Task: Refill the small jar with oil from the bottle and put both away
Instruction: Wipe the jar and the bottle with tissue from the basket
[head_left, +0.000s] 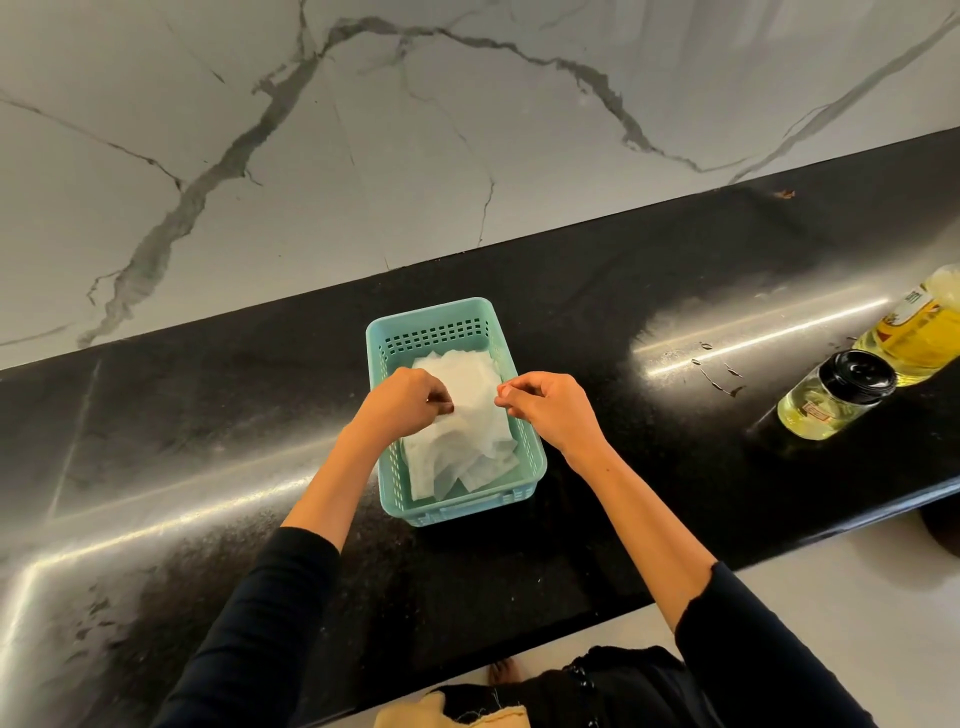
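Note:
A small glass jar (831, 402) with a black lid and pale oil inside stands on the black counter at the right. Behind it, at the frame's right edge, stands the oil bottle (917, 332), full of yellow oil and partly cut off. Both hands are far to the left of them, over a teal basket (395, 483). My left hand (408, 402) pinches the top white tissue (470, 400) in the basket. My right hand (543, 410) has its fingertips pinched together at the same tissue's right edge.
The teal plastic basket holds a stack of white tissues. Small spots of liquid (719, 374) lie on the black counter (208, 457) left of the jar. A marble wall (363, 130) rises behind the counter. The counter's front edge runs diagonally near my body.

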